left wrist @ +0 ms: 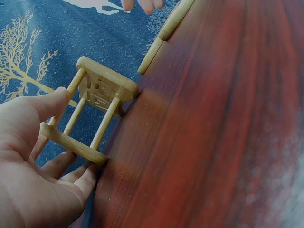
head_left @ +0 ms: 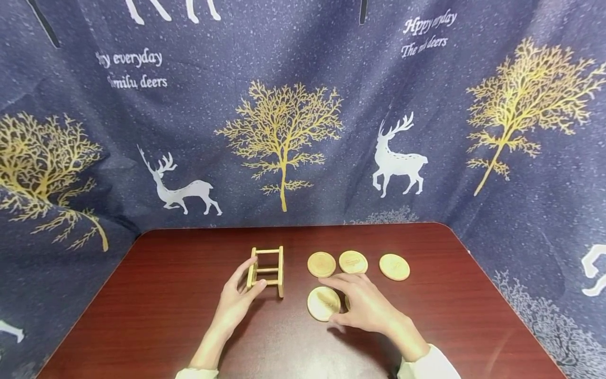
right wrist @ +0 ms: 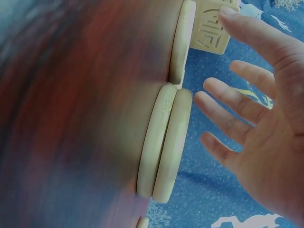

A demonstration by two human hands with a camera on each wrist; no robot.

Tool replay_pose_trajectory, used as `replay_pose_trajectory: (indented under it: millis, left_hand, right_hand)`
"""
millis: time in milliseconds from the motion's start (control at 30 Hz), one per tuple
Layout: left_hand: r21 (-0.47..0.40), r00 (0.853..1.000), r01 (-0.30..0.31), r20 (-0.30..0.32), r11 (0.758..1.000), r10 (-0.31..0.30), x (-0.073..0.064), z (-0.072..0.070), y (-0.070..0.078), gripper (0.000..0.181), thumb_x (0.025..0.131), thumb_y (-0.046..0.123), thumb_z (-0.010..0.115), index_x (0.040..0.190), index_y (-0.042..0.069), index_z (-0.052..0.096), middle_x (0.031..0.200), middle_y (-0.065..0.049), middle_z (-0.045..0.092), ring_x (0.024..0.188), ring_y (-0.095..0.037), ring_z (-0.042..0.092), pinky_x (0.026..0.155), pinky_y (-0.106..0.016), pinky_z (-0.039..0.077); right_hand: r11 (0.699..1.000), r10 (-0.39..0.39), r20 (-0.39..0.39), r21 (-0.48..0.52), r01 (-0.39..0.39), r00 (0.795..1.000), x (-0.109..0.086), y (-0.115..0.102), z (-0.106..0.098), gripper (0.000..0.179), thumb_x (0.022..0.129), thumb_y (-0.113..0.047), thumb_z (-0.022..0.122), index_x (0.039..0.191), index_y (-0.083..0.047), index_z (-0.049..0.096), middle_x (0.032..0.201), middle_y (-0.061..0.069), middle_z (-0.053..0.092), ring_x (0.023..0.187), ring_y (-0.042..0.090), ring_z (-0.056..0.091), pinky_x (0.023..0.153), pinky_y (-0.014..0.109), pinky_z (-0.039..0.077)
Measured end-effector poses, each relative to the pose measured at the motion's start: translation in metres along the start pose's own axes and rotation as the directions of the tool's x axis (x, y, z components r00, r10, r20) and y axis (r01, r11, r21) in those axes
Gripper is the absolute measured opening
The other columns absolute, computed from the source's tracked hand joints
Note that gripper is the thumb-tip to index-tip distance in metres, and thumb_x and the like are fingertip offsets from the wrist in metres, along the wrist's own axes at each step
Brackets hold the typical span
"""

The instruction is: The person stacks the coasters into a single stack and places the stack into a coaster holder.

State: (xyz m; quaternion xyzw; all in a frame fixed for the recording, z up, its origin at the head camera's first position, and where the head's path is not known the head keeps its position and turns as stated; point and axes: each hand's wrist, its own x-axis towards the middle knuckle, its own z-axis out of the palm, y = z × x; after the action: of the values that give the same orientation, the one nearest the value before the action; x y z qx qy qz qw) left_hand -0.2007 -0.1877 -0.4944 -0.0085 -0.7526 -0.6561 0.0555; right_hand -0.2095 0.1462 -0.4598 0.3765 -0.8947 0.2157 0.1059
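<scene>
My left hand (head_left: 235, 300) grips a small wooden coaster holder (head_left: 281, 268), made of two slotted end plates joined by round rods. In the left wrist view, the thumb lies along one rod of the holder (left wrist: 105, 85), with fingers around the near plate. Over the round wooden coasters, my right hand (head_left: 366, 304) hovers with fingers spread and holds nothing. Nearest to it lies a coaster (head_left: 324, 303); another is mostly hidden beneath the hand. From the right wrist, a pale coaster (right wrist: 173, 152) appears edge-on, against a second one, apart from the fingertips.
Farther back on the dark red table (head_left: 180, 295) lie more coasters: one at the left (head_left: 322, 264), one beside it (head_left: 353, 261) and one at the right (head_left: 394, 267). A blue cloth (head_left: 303, 52) printed with deer and trees hangs behind the table.
</scene>
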Motion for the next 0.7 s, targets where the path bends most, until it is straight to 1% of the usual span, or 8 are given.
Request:
replay_pose_trajectory:
  millis: [300, 700]
  left_hand:
    - [0.014, 1.000, -0.005, 0.002, 1.000, 0.005, -0.0001, -0.0008, -0.0005, 0.067, 0.104, 0.013, 0.080, 0.165, 0.013, 0.052, 0.175, -0.015, 0.041, 0.164, -0.038, 0.035, 0.134, -0.049, 0.031]
    - [0.004, 1.000, 0.003, 0.006, 1.000, -0.003, 0.0002, -0.0012, -0.0010, 0.068, 0.104, 0.012, 0.080, 0.166, 0.013, 0.051, 0.175, -0.013, 0.043, 0.163, -0.036, 0.037, 0.134, -0.046, 0.031]
  right_hand:
    - [0.999, -0.021, 0.018, -0.025, 0.022, 1.000, 0.0046, -0.0029, 0.0037, 0.081, 0.076, -0.030, 0.101, 0.149, -0.015, 0.071, 0.140, 0.001, 0.074, 0.128, 0.023, 0.069, 0.105, 0.059, 0.053]
    - [1.000, -0.001, 0.024, -0.018, 0.002, 1.000, 0.0072, -0.0030, 0.0061, 0.080, 0.076, -0.030, 0.100, 0.149, -0.016, 0.071, 0.141, 0.000, 0.074, 0.129, 0.023, 0.068, 0.107, 0.060, 0.054]
